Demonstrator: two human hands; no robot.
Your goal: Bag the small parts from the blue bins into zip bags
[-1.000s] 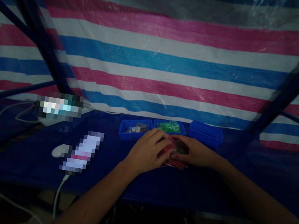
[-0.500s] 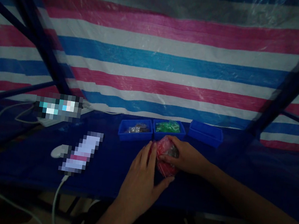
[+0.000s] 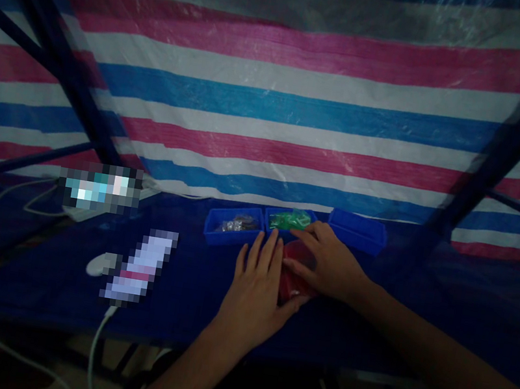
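A red, shiny plastic packet (image 3: 294, 284) lies on the blue tabletop between my two hands, partly covered by them. My left hand (image 3: 256, 286) rests flat along its left side, fingers stretched away from me and thumb reaching across the packet's near edge. From the right, my right hand (image 3: 328, 261) bends over the packet, with thumb and fingers on either side of its upper part. Just beyond stand a blue bin with small green packets (image 3: 291, 219) and a blue bin (image 3: 221, 236) with clear, brownish packets. The packet's contents cannot be made out.
Another blue bin (image 3: 357, 233) stands behind my right hand. To the left lie a phone (image 3: 143, 265) on a white cable, a round white object (image 3: 101, 265) and a power strip (image 3: 84, 213). Blue metal posts and a striped sheet (image 3: 274, 105) close off the back.
My right hand has shifted slightly right and up, its fingers now spread more over the red packet. My left hand has slid a little right and forward, its fingers straighter.
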